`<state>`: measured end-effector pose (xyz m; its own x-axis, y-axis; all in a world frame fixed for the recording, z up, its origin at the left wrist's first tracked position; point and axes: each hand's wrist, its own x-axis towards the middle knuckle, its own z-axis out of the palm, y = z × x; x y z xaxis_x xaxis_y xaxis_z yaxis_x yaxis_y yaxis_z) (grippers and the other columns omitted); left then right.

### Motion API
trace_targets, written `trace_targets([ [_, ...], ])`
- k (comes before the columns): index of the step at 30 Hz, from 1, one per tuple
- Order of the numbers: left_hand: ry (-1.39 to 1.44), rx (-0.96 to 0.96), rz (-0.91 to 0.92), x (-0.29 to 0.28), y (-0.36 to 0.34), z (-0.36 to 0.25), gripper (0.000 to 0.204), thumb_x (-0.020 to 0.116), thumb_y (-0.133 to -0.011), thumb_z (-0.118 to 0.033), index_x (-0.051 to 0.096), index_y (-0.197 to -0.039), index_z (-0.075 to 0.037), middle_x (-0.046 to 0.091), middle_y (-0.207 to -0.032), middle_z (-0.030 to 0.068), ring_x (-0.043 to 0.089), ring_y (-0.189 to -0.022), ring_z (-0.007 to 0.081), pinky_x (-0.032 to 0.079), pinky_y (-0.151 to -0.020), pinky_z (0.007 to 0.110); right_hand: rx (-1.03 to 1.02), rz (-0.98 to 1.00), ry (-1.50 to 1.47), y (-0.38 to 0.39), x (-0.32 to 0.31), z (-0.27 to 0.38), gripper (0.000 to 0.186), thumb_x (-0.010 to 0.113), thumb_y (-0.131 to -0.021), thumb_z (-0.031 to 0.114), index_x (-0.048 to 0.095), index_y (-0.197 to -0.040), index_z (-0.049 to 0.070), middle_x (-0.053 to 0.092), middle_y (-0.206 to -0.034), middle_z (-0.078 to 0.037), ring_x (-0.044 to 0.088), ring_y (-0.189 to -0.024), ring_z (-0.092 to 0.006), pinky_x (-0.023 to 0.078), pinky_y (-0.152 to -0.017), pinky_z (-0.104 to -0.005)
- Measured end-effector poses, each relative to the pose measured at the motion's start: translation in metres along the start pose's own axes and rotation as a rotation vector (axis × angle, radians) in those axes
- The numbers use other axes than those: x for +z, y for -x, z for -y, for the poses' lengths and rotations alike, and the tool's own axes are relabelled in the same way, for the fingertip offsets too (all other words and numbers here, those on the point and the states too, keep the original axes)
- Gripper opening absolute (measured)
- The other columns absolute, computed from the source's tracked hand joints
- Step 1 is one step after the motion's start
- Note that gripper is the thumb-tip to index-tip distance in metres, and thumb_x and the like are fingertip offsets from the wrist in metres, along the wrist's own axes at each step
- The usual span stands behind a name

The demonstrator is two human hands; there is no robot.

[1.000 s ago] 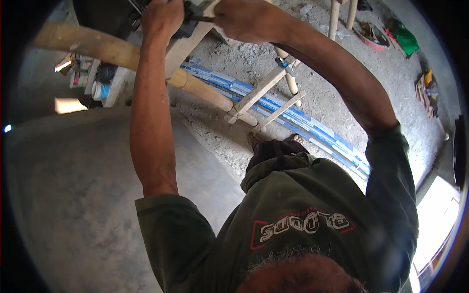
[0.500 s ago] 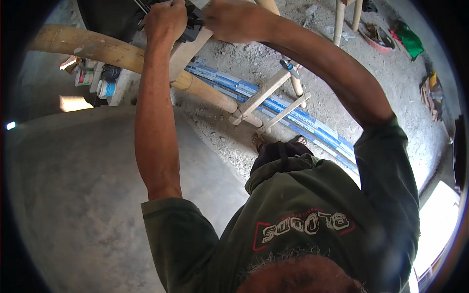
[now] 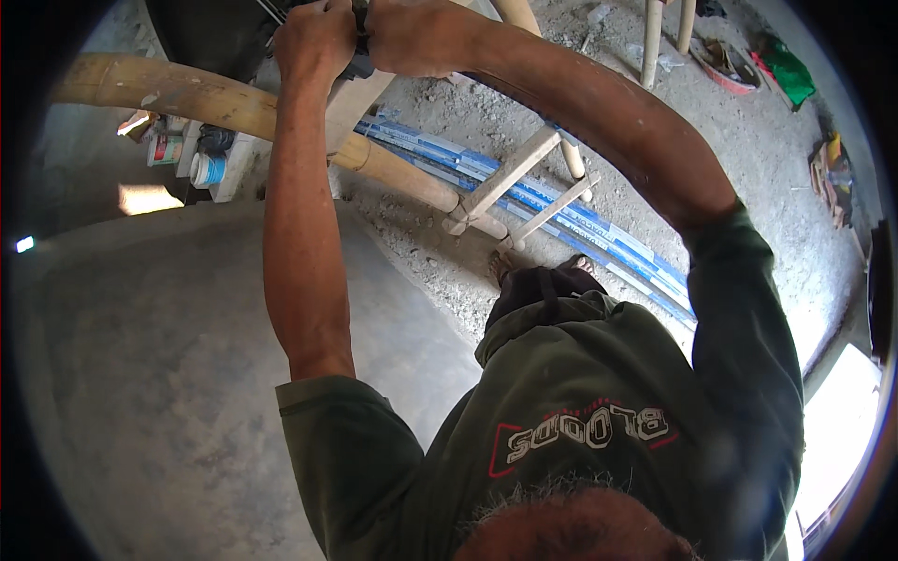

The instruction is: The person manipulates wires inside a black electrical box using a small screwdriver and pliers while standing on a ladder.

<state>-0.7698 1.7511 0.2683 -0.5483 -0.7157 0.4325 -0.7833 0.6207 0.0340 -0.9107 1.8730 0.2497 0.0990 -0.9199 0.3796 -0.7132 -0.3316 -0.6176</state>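
Observation:
At the top edge, my left hand (image 3: 316,45) is closed, its fingers curled around something mostly hidden beneath it. Thin metal rods (image 3: 270,10) stick out past its left side. Close against it on the right, my right hand (image 3: 416,39) is also closed, knuckles up, and what it grips is hidden. A small black blocky piece (image 3: 359,65) shows below and between the two hands; its kind cannot be made out. Under them, a pale wooden board (image 3: 354,110) slants down to a thick bamboo pole (image 3: 178,92).
A bamboo trestle (image 3: 505,182) stands in front of my feet, over long blue-and-white wrapped strips (image 3: 599,238) on the dusty floor. A grey concrete surface (image 3: 178,346) spreads at the left. Small tubs (image 3: 208,169) sit beyond the pole; a green bag (image 3: 788,75) lies far right.
My right hand has moved left, from a blurred position apart, up against my left hand. My left hand has stayed nearly in place. The whole view has shifted slightly.

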Motion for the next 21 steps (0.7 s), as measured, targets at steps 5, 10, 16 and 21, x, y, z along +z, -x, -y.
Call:
trace_targets([
  [5,0.165,-0.202,-0.079,-0.022,0.013,-0.049,0.042,0.046,-0.095,-0.032,0.071,-0.093,0.002,0.069,-0.098,0.0271,0.064,-0.096,0.0478,0.048,-0.085,0.054,-0.327,0.048,0.371,0.025,-0.005,-0.038,0.024,0.057,-0.080,0.010,0.068,-0.087,-0.009,0.067,-0.087,-0.029,0.068,-0.086,-0.0448,0.055,-0.079,-0.0464],
  [10,0.198,-0.171,0.054,-0.014,-0.006,-0.029,0.043,0.053,-0.094,-0.038,0.071,-0.101,0.001,0.070,-0.099,0.0251,0.067,-0.094,0.0394,0.048,-0.086,0.047,0.073,-0.064,-0.063,0.001,0.006,-0.011,0.023,0.055,-0.081,0.009,0.067,-0.082,-0.010,0.067,-0.088,-0.032,0.068,-0.085,-0.0454,0.055,-0.079,-0.0482],
  [16,0.172,-0.242,0.066,-0.030,0.007,-0.021,0.047,0.058,-0.090,-0.041,0.073,-0.111,-0.002,0.072,-0.108,0.0215,0.068,-0.102,0.0323,0.048,-0.092,0.041,-0.221,-0.055,0.106,0.056,-0.004,-0.024,0.020,0.056,-0.096,0.012,0.070,-0.091,-0.001,0.068,-0.073,-0.018,0.069,-0.069,-0.0297,0.055,-0.068,-0.0401],
  [21,0.417,-0.281,0.062,-0.016,0.002,-0.029,0.046,0.061,-0.092,-0.040,0.072,-0.115,-0.003,0.074,-0.105,0.0187,0.069,-0.098,0.0283,0.050,-0.090,0.037,0.262,-0.203,-0.241,0.173,0.000,-0.021,0.022,0.060,-0.096,0.014,0.065,-0.085,-0.004,0.062,-0.068,-0.020,0.063,-0.060,-0.0326,0.047,-0.060,-0.0441],
])
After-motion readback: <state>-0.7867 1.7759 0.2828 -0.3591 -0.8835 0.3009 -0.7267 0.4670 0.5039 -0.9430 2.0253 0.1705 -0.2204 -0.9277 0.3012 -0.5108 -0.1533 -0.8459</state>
